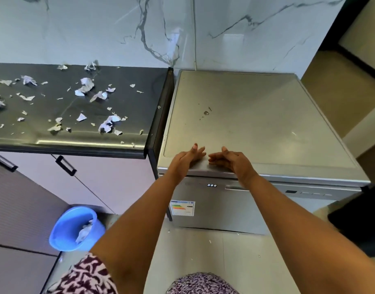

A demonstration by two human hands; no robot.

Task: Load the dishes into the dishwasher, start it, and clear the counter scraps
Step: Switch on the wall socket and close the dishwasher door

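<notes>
— Where are the hands hovering?
— Over the front edge of the dishwasher (256, 124) top. The left hand (185, 160) and right hand (233, 161) are lying side by side, fingers loose and gripping nothing. Whether they are touching the metal, I cannot tell.
— And the machine?
— It is standing just right of the counter (76, 143). Its door (214, 213) is closed, hiding the inside, and its display (212, 185) is glowing, too small to read surely.
— The scraps (107, 124)?
— They are lying across the counter, which is running off the left edge. A blue bucket (63, 230) on the floor is holding more.
</notes>
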